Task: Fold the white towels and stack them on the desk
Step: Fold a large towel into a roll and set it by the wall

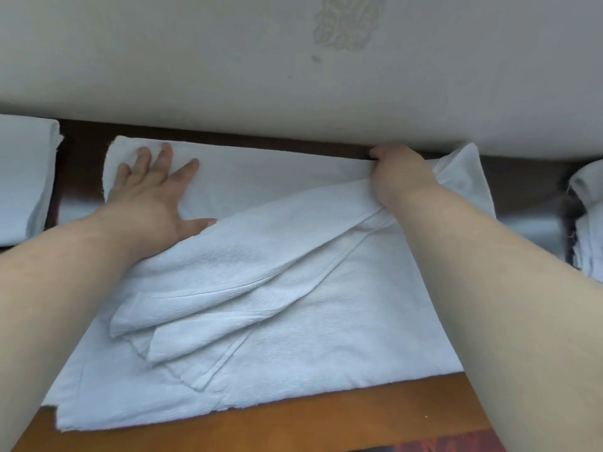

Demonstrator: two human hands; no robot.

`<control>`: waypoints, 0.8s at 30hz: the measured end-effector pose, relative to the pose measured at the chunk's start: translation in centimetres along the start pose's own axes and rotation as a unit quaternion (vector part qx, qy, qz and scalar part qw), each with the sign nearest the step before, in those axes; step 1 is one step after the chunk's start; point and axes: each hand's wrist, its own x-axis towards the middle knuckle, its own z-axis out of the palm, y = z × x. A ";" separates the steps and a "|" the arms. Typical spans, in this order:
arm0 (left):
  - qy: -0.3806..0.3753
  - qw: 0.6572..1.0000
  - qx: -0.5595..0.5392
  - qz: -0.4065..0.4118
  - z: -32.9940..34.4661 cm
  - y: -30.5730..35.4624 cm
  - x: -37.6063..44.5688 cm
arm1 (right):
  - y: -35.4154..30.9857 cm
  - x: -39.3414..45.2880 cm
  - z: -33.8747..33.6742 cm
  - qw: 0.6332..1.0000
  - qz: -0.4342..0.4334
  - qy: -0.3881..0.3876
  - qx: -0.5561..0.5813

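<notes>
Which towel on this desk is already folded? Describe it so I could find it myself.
Start at the brown wooden desk below the pale wall. Go to its far left edge: there lies the neatly folded white towel. Unlike the big spread-out white towel under both hands, it is compact and untouched.

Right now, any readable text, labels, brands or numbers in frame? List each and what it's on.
None readable.
Wall: a faint embossed or stained motif, not lettering as far as the picture shows.
Red patterned surface at the bottom edge: dark marks, too blurred and cropped to read.
Spread towel, folded towel at left, pile at right: no tags or print visible.
</notes>
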 end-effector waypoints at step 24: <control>0.031 0.990 -0.123 -0.065 -4.3 -4.7 -5.7 | -8.2 -10.4 4.4 0.950 -0.300 0.027 0.084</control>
